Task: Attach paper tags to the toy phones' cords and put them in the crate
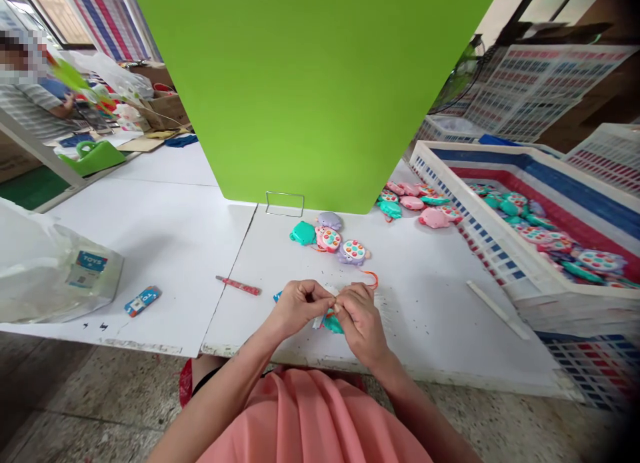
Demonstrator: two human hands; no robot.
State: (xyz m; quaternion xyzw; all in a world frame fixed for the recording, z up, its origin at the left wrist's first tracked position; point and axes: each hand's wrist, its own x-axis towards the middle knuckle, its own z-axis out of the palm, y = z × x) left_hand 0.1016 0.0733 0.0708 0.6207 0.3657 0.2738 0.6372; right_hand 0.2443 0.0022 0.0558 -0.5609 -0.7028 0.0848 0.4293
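Head view: I see left hand (297, 306) and right hand (361, 318) both pinched on a teal toy (333, 325) between them at the table (440, 316) edge, held close, likely for fine fingerwork. Orange cord (371, 277) loops just beyond the right hand. More toys (336, 240) sit farther out, within easy reach.

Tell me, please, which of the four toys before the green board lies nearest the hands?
The purple toy with coloured buttons, rightmost of the four.

Glossy pastel plastic toys (329, 239) lie on a matt white counter (425, 303), scuffed at its edge, beside a crinkled clear plastic bag (45, 270) and a smooth green board (310, 83).
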